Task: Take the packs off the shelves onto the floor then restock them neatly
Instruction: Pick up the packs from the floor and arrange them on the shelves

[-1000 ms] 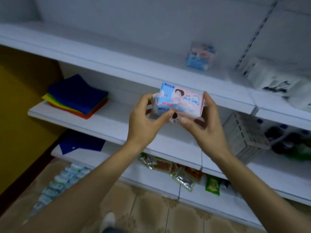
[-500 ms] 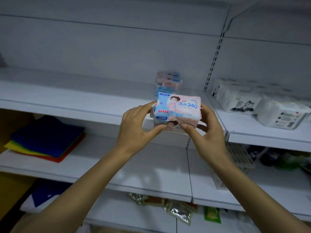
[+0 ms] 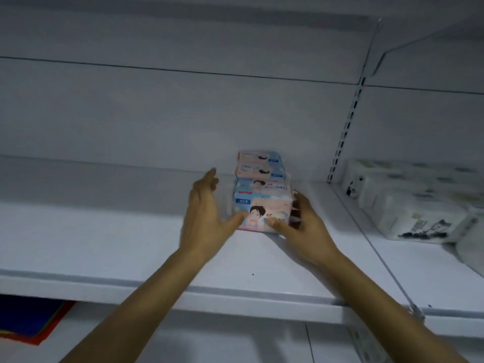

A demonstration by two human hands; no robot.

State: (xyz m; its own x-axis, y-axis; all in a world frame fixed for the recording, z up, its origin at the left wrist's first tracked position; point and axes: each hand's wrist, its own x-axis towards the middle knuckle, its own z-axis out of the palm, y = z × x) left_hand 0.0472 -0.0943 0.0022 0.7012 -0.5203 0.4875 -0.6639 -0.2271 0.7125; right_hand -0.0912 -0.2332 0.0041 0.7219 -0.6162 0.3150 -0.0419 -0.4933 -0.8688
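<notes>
Pink-and-blue packs (image 3: 264, 205) sit stacked on a white shelf (image 3: 104, 244), just in front of a far stack (image 3: 259, 166) at the back wall. The right hand (image 3: 303, 226) has its grip clamped on the near stack's right side, thumb on the front. The left hand (image 3: 204, 216) has its grip apart, fingers straight, thumb touching the front corner. White wrapped bundles (image 3: 408, 205) lie to the right.

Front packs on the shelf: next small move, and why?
Probably let go with the right hand. The front packs already sit on the shelf, close before the rear stack; the right hand grips their side, and the left hand only touches them with its thumb.
</notes>
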